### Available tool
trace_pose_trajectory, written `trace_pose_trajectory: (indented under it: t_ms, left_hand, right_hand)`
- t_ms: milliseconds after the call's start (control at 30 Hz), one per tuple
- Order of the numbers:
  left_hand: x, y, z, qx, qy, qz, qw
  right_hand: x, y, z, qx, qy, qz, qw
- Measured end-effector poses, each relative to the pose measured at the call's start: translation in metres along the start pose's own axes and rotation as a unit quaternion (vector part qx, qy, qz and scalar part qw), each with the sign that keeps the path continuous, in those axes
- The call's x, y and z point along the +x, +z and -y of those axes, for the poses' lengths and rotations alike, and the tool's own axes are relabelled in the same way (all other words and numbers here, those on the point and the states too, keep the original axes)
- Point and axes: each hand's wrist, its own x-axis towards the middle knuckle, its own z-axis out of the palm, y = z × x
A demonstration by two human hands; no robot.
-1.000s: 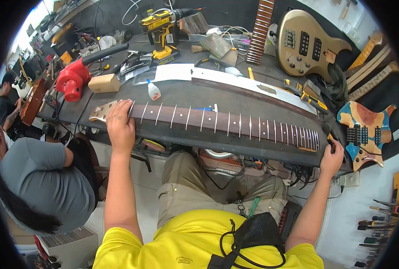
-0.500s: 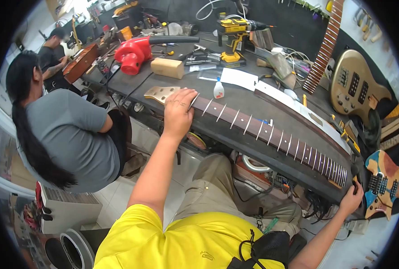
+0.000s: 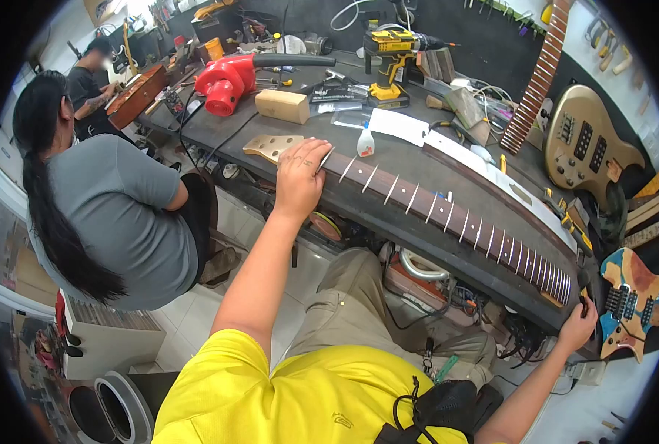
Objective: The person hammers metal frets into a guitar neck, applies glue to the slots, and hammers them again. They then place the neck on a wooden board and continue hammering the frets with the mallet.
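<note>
head view: a guitar neck is lying fretboard up along the near edge of the dark tabletop, its pale headstock pointing to the left. the left hand is holding the neck just beside the headstock, its grip closing around the wood, with fingers reaching over it. the right hand is curling just past the neck's other end, at the tabletop's corner; its grip is looking narrow, but one cannot tell whether it is holding the dark object there. beyond the neck, a long white-topped strip is lying roughly alongside, and a small white bottle is standing near the headstock. a wooden block and a red blower are resting behind the headstock, while a yellow drill is standing farther back. a gold guitar body is leaning beyond the neck's right half, and a multicoloured guitar body is sitting past its right end. left of the neck, a person in grey is sitting.
</note>
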Motion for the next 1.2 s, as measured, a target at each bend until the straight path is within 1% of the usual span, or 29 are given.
trace_pose_trajectory:
  t_ms: [100,167,200,233,267,300,400,433,500,533,567,600,633,700,733,767,800,833,867,900,933,967,1000,1067,1100,1167,1200]
  left_hand:
    - [-0.001,0.002,0.003,-0.004,0.008,-0.004,1.0]
    - [-0.002,0.007,0.013,-0.015,0.045,-0.016,0.999]
    - [-0.003,0.008,0.014,-0.009,0.034,-0.003,0.999]
    - [-0.003,0.007,0.014,-0.009,0.032,0.005,0.999]
    - [-0.003,0.008,0.014,-0.007,0.023,0.014,1.0]
    - [-0.002,0.007,0.011,-0.003,0.034,0.011,0.999]
    - [0.001,0.009,0.014,-0.003,0.049,0.005,0.999]
    - [0.001,0.009,0.015,-0.001,0.056,0.002,0.998]
    - [-0.001,0.007,0.012,-0.023,0.052,-0.019,0.998]
    - [-0.005,0.007,0.012,0.007,0.06,-0.042,0.997]
    - [-0.005,0.005,0.006,0.003,0.063,-0.044,0.997]
    - [-0.003,0.005,-0.001,0.022,0.065,-0.055,0.996]
    - [-0.003,0.004,-0.01,0.04,0.066,-0.067,0.995]
    - [-0.076,-0.016,-0.061,0.081,-0.082,-0.142,0.983]
    - [-0.114,-0.002,-0.072,-0.029,-0.176,-0.113,0.977]
    - [-0.144,0.01,-0.085,-0.14,-0.267,-0.075,0.951]
    - [-0.158,0.014,-0.103,-0.248,-0.313,-0.007,0.917]
    - [-0.168,0.017,-0.123,-0.348,-0.354,0.057,0.866]
    - [-0.18,0.015,-0.15,-0.355,-0.256,0.275,0.856]
    - [-0.191,0.012,-0.174,-0.339,-0.142,0.477,0.799]
    - [-0.191,0.014,-0.186,-0.314,-0.004,0.563,0.765]
    - [-0.19,0.016,-0.196,-0.28,0.133,0.63,0.712]
    - [-0.193,0.018,-0.207,-0.285,0.137,0.631,0.708]
    - [-0.193,0.024,-0.223,-0.144,0.157,0.711,0.67]
    - [-0.197,0.027,-0.222,-0.146,0.157,0.708,0.673]
    - [-0.203,0.034,-0.212,-0.164,0.116,0.664,0.72]
    - [-0.201,0.031,-0.211,-0.162,0.122,0.665,0.719]
  right_hand:
    - [0.0,-0.002,0.003,0.002,-0.003,0.0,1.0]
    - [0.006,0.004,-0.006,-0.012,-0.005,0.0,1.0]
    - [0.006,0.0,0.001,0.003,-0.001,0.014,1.0]
    - [0.004,-0.002,0.003,-0.02,-0.021,0.0,1.0]
    - [0.002,-0.004,0.007,-0.03,-0.015,-0.01,0.999]
    - [0.002,-0.005,0.008,-0.023,0.003,0.004,1.0]
    - [0.0,-0.005,0.011,-0.017,0.007,-0.016,1.0]
    - [-0.006,-0.005,0.015,0.001,0.011,-0.049,0.999]
    - [-0.02,0.002,0.007,0.031,-0.039,-0.152,0.987]
    - [-0.039,0.005,0.011,0.042,-0.072,-0.204,0.975]
    - [-0.052,0.006,0.016,0.056,-0.105,-0.255,0.96]
    - [-0.056,-0.001,0.011,0.053,-0.098,-0.239,0.965]
    - [-0.08,-0.001,0.015,0.048,-0.093,-0.244,0.964]
    - [-0.164,0.031,0.038,0.12,-0.059,-0.173,0.976]
    - [-0.199,0.057,0.024,0.184,-0.019,-0.071,0.98]
    - [-0.24,0.052,0.034,0.099,-0.021,0.058,0.993]
    - [-0.241,0.032,0.043,0.135,0.048,0.345,0.928]
    - [-0.247,0.032,0.03,0.15,0.056,0.306,0.938]
    - [-0.236,0.036,0.043,0.032,-0.029,0.399,0.916]
    - [-0.223,0.04,0.066,-0.085,-0.112,0.486,0.863]
    - [-0.219,0.038,0.073,-0.103,-0.113,0.492,0.857]
    - [-0.217,0.036,0.077,-0.121,-0.116,0.499,0.85]
    - [-0.22,0.036,0.077,-0.125,-0.11,0.499,0.85]
    - [-0.217,0.037,0.079,-0.095,-0.084,0.512,0.849]
    - [-0.217,0.039,0.075,-0.097,-0.086,0.508,0.851]
    - [-0.224,0.045,0.065,-0.057,-0.075,0.498,0.862]
    - [-0.224,0.044,0.065,-0.049,-0.064,0.489,0.869]
